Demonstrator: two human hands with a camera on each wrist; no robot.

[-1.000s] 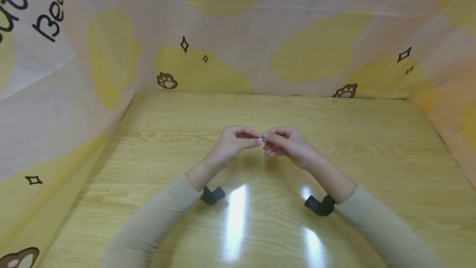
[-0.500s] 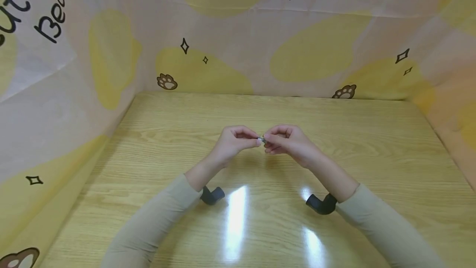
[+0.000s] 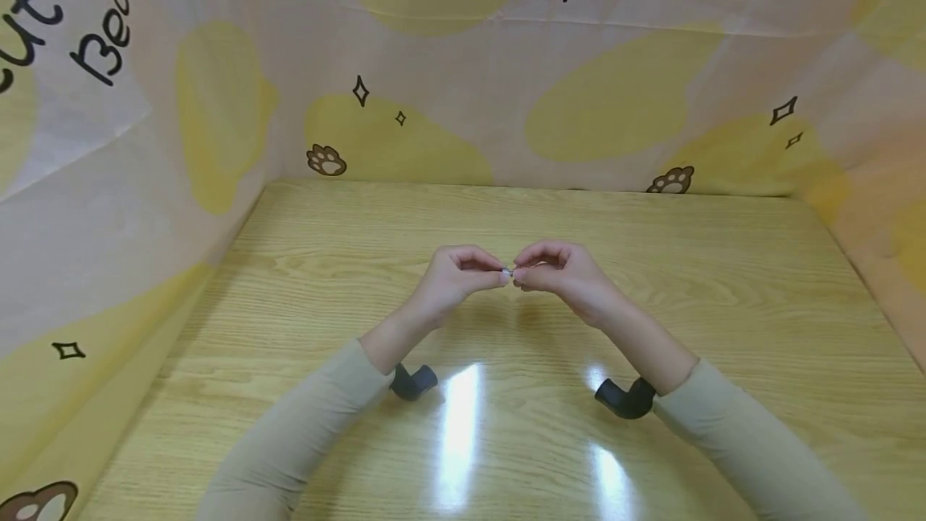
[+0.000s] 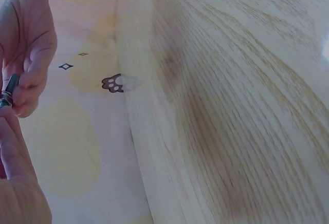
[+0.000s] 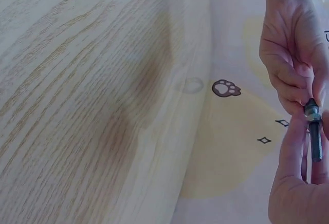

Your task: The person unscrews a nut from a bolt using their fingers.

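Observation:
A small dark threaded bolt (image 5: 316,144) with a silvery nut (image 5: 312,116) on it is held above the table between both hands. In the head view the left hand (image 3: 459,278) pinches the bolt's end between thumb and fingertips. The right hand (image 3: 564,276) meets it from the other side, its thumb and fingertips about the nut. In the right wrist view the threaded shank points back toward the right palm. The left wrist view shows the bolt (image 4: 11,85) at its left edge, partly covered by fingers.
Beneath the hands lies a wood-grain table (image 3: 347,264) with bright reflections toward the front. A patterned cloth (image 3: 448,63) stands around its back and sides. A black curved piece sits at each wrist, the left wrist piece (image 3: 414,382) and the right wrist piece (image 3: 624,399).
The right hand has turned a little: its thumb has lowered, and the lower fingers that showed beneath it are now mostly hidden. The left hand has stayed in place.

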